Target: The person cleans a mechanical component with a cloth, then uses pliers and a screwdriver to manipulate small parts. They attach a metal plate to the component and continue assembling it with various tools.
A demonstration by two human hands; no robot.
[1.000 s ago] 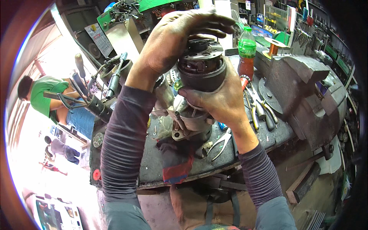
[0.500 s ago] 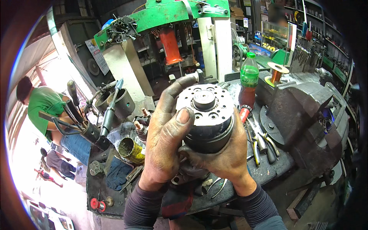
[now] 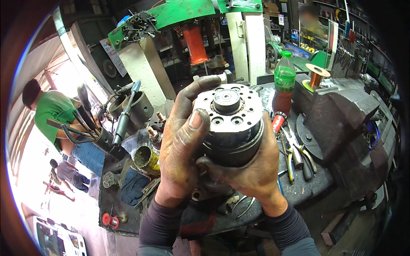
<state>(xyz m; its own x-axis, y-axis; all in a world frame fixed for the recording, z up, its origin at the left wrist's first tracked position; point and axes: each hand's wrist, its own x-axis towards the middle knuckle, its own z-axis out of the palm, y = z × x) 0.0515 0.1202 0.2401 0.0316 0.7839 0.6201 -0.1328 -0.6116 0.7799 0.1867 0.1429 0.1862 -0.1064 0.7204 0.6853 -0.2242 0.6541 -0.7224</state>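
Between my two hands is a round black metal motor part [image 3: 232, 147] with a bright, flat end plate [image 3: 230, 121] full of holes. A short shaft hub stands up from the middle of the plate. My left hand [image 3: 181, 143] wraps its left side, thumb against the plate's edge and a finger stretched along the far side. From below and the right, my right hand [image 3: 256, 179] cups the black body; most of its fingers are hidden behind the part. Both hands are blackened with grease. The part is held up above the workbench [image 3: 305, 187], its plate facing up.
Right of my hands lie pliers [image 3: 294, 149], and beyond them a large bench vise [image 3: 341, 132]. A green-capped bottle [image 3: 285, 81] and a copper wire spool [image 3: 316, 77] stand behind. Leftward are a yellow can [image 3: 146, 160], a tool holder [image 3: 106, 143] and a solder spool [image 3: 110, 220]. People are at far left.
The view has shifted slightly, so the bench and background sit a little to the right. The part tips slightly in my hands; my grip stays the same.
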